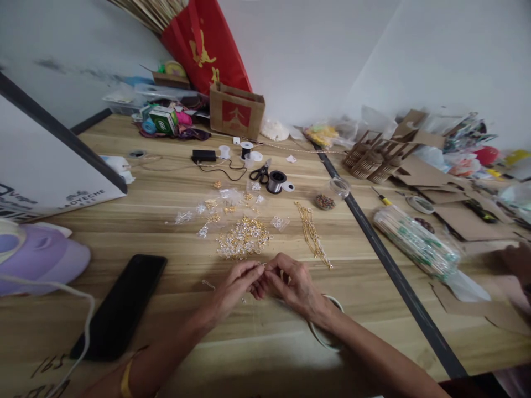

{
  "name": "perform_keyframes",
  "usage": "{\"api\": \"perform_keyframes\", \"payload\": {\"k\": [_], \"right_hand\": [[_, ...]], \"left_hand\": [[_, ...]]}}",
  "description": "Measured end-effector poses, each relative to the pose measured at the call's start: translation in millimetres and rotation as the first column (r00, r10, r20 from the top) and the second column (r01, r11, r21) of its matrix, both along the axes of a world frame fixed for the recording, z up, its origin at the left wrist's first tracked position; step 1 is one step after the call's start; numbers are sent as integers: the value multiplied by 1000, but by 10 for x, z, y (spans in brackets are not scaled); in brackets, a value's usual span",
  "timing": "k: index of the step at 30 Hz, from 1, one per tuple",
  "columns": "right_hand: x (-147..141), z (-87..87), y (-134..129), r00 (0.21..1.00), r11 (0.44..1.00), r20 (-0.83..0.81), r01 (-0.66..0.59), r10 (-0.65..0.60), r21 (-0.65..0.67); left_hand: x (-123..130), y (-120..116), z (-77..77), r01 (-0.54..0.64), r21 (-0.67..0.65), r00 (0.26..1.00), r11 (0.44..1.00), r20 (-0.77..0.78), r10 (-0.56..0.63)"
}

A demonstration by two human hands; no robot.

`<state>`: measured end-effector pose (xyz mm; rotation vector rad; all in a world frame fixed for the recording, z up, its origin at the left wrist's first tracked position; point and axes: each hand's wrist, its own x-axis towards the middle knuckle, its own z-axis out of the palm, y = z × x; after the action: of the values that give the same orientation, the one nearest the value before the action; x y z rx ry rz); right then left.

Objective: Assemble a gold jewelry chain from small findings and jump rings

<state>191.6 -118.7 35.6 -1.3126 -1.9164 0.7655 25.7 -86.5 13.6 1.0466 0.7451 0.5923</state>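
While close together at the fingertips, noted bare left hand [237, 282] and bare right hand [295, 281] just nearside of loose heap of small gold-coloured and clear pieces [244, 237], on pale wood-grained table [360, 293]. Recorded fingers of both pinched narrow; cannot tell item held. Found thin gold-coloured chains [312, 236] right of heap, black spool of silver wire [275, 183] and black-handled scissors [264, 169] beyond it, flat black phone [122, 307] nearside left.

A pale, round bangle [319, 338] circled the right wrist [316, 307], and a narrow yellow band [126, 380] circled the left forearm [178, 337].
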Motion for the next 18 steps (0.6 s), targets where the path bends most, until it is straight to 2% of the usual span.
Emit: {"api": "perform_keyframes", "payload": {"k": [4, 8, 12, 14, 18], "right_hand": [[-27, 14, -64, 999, 999, 23, -39, 39, -4], [129, 107, 0, 979, 983, 105, -167, 175, -83], [442, 103, 186, 965, 997, 250, -69, 74, -28], [563, 42, 261, 909, 998, 411, -65, 62, -7], [608, -72, 312, 770, 986, 615, -132, 169, -105]], "left_hand": [[-20, -57, -61, -28, 42, 999, 999, -41, 30], [-62, -82, -111, -10, 111, 995, 994, -102, 21], [-141, -83, -72, 15, 199, 980, 980, -200, 25], [-192, -67, -21, 57, 227, 968, 972, -251, 2], [-295, -12, 74, 184, 291, 935, 939, -346, -76]]}}
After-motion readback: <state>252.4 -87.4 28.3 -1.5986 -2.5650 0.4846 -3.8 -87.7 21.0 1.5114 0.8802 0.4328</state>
